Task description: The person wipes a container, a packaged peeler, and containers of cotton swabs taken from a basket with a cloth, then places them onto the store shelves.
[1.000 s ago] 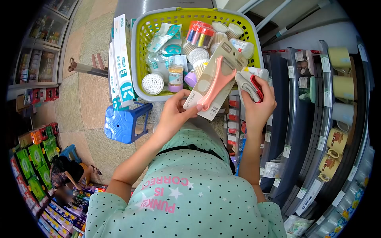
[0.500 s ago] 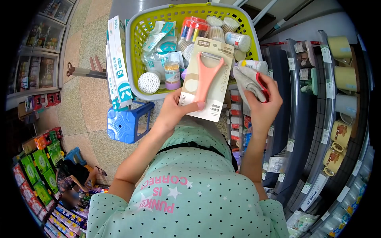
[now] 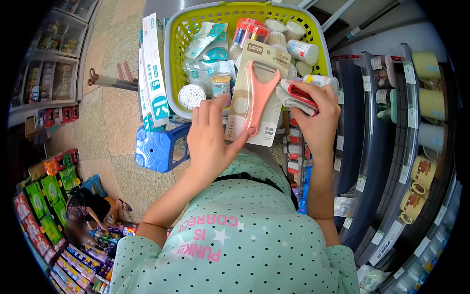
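Observation:
A carded peach-coloured peeler (image 3: pixel 257 100) leans over the near rim of the yellow-green basket (image 3: pixel 178 63). My left hand (image 3: pixel 211 139) is open at the card's lower left, fingers lifted and apart, with the thumb tip against the peeler's handle end. My right hand (image 3: pixel 320 115) is closed round a folded grey cloth (image 3: pixel 296 100) with a red edge, beside the card's right side. Inside the basket are several tubs of cotton swabs (image 3: pixel 191 96), a jar of toothpicks (image 3: pixel 221 85), a red-capped container (image 3: pixel 252 32) and clear plastic packets (image 3: pixel 208 41).
Long white-and-teal boxes (image 3: pixel 155 73) stand along the basket's left side. A blue stool (image 3: pixel 156 147) is on the floor below. Shelves with mugs (image 3: pixel 423 169) run down the right. Another person (image 3: pixel 88 208) is among goods at lower left.
My left hand has loosened from the card, its fingers now raised to the left. The cloth in my right hand has shifted slightly left and lies more folded against the card's edge.

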`<state>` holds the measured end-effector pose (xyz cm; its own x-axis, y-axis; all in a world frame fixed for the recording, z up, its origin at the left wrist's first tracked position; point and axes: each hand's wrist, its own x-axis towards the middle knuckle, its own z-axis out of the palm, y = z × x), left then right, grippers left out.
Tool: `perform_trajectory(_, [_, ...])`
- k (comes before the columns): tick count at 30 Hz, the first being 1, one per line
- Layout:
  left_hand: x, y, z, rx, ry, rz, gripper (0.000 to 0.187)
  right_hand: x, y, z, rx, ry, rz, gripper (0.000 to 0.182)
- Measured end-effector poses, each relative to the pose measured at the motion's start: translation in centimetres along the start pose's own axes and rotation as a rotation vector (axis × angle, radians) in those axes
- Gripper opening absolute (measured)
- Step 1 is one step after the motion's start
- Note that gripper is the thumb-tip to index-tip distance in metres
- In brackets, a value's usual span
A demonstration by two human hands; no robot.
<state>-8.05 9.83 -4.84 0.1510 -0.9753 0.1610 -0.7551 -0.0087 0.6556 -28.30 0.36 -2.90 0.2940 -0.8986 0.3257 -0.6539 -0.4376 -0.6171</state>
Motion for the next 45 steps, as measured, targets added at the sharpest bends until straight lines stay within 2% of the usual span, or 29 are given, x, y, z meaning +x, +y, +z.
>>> perform_trajectory(1, [-0.1, -0.4, 0.3, 0.101, 0.156, 0.22, 0.066, 0.0, 0.0, 0.0, -0.001, -0.002, 0.002, 0.045])
perform_trajectory(5, [-0.7, -1.5, 0.0, 0.143, -0.08, 0.512, 0.045, 0.0, 0.0, 0.1, 0.006, 0.014, -0.006, 0.046])
perform_trajectory(8, [-0.9, -2.7, 0.8, 0.161, -0.124, 0.537, 0.034, 0.0, 0.3, 0.1, 0.021, 0.023, -0.002, 0.047])
perform_trajectory(11, [-1.0, -4.5, 2.3, 0.268, 0.025, 0.686, 0.037, 0.0, 0.3, 0.0, 0.019, 0.03, -0.007, 0.048])
perform_trajectory(14, [-1.2, -5.9, 3.5, 0.225, 0.092, 0.761, 0.042, -0.1, 0.4, -0.2, 0.004, 0.031, -0.018, 0.05])
perform_trajectory(19, [-0.5, -5.0, 2.2, 0.119, 0.055, 0.706, 0.047, 0.0, 0.3, -0.2, -0.009, 0.068, -0.034, 0.047])
perform_trajectory(22, [0.1, -5.0, 1.8, 0.077, 0.024, 0.713, 0.049, 0.4, -0.4, 0.3, -0.127, 0.088, -0.096, 0.045])
perform_trajectory(25, [0.1, -4.8, 1.7, 0.052, 0.007, 0.718, 0.052, 0.2, -0.7, 1.1, -0.266, 0.03, -0.111, 0.044])
perform_trajectory(29, [0.0, -4.9, 1.7, -0.013, -0.05, 0.693, 0.056, -0.4, -1.4, 1.3, -0.253, -0.066, -0.122, 0.039])
perform_trajectory(32, [-0.1, -4.6, 1.7, -0.016, -0.009, 0.701, 0.059, -1.0, -2.0, 1.1, -0.19, -0.111, -0.133, 0.036])
perform_trajectory(35, [0.0, -4.4, 1.4, -0.02, -0.011, 0.684, 0.046, -1.9, -2.5, 0.6, -0.164, -0.186, -0.143, 0.038])
perform_trajectory(38, [0.0, -4.4, 1.4, -0.025, -0.03, 0.688, 0.057, -2.8, -3.2, -0.4, -0.141, -0.283, -0.17, 0.035])
perform_trajectory(45, [0.0, -4.3, 1.6, 0.003, 0.01, 0.706, 0.046, -4.2, -4.3, -1.5, -0.091, -0.363, -0.199, 0.027])
